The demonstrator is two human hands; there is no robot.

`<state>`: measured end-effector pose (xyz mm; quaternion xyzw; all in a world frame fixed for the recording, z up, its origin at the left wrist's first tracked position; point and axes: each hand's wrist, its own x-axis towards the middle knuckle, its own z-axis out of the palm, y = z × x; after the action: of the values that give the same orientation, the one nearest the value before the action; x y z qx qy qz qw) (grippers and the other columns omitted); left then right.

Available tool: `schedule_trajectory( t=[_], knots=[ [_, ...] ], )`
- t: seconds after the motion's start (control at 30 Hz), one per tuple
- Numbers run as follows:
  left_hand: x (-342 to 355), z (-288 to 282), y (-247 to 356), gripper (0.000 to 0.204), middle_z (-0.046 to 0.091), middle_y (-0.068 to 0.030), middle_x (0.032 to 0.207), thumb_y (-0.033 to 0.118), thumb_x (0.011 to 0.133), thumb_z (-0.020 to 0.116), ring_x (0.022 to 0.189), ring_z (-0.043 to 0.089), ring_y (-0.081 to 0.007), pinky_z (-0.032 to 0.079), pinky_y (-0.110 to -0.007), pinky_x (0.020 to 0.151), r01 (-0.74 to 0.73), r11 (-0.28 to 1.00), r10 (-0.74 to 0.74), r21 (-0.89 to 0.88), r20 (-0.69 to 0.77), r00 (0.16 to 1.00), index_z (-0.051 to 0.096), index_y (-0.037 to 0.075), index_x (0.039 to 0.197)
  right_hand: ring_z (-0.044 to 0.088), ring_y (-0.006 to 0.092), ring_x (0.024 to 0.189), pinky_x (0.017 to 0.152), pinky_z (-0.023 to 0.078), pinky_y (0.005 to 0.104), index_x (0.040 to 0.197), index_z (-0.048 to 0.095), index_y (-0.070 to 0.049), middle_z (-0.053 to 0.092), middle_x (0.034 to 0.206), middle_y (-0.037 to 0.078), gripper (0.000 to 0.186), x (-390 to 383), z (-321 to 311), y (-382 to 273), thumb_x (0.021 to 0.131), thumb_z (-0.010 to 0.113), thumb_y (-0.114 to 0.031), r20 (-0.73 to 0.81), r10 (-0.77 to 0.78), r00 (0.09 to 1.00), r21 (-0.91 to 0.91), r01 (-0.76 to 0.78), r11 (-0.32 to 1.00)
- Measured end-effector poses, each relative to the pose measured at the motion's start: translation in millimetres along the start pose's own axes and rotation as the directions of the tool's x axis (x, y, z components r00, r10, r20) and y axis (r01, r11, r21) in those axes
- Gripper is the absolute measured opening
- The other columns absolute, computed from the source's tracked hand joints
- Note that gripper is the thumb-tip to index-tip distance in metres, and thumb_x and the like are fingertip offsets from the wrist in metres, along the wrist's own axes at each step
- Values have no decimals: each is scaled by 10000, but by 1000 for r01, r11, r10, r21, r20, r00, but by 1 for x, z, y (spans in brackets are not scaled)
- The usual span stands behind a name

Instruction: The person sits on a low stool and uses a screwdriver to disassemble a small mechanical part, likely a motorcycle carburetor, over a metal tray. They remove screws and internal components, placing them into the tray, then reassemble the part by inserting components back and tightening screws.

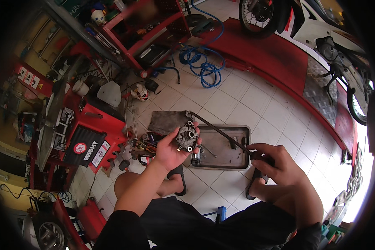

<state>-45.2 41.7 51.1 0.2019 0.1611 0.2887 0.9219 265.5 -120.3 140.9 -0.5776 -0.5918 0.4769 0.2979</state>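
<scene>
My left hand (pixel 171 149) is closed around a metal engine part (pixel 187 136) with a round bore and several bolt bosses, raised over the tray's left side. In my right hand (pixel 273 160) is the dark handle of a long-shafted tool (pixel 221 133). Its thin shaft slants up and left, and its far tip (pixel 188 113) lies at the upper edge of the engine part. Whether the tip touches the part, I cannot tell. Below the shaft a shallow grey tray (pixel 221 168) sits on the floor, holding small fasteners and a dark cylindrical piece (pixel 233 143).
Loose tools (pixel 143 146) and a dark flat sheet (pixel 164 121) lie left of the tray. A red tool cabinet (pixel 102 125) stands at the left, a red cart (pixel 146 33) behind. Blue hose (pixel 202 66) coils on the tiles. At right, a motorcycle (pixel 333 54) stands by a red lift (pixel 271 58).
</scene>
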Motion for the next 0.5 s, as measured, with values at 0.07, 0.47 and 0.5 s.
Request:
schedule_trajectory(
  t=[0.07,0.47,0.5],
  knots=[
    [-8,3,5,558,572,-159,1293,366,1033,486,1178,573,-351,512,-463,928,-76,997,77,-10,44,996,433,-6,1445,708,302,785,729,549,353,1214,641,44,705,899,200,332,3,4,2,937,665,-138,-12,-136,991,-26,135,990],
    [-10,18,29,751,484,-205,1304,321,985,564,1311,434,-361,397,-405,1146,-241,959,266,-151,172,949,228,-82,1523,709,354,790,733,560,389,1160,650,11,714,890,190,299,6,14,-14,930,687,-175,99,-197,975,-191,213,958],
    [-13,21,30,783,469,-201,1293,312,981,568,1300,427,-347,399,-388,1140,-261,957,280,-130,156,947,193,-98,1533,708,354,783,733,559,389,1160,650,10,714,883,187,297,7,16,-14,930,687,-174,100,-197,975,-185,213,959]
  ],
)
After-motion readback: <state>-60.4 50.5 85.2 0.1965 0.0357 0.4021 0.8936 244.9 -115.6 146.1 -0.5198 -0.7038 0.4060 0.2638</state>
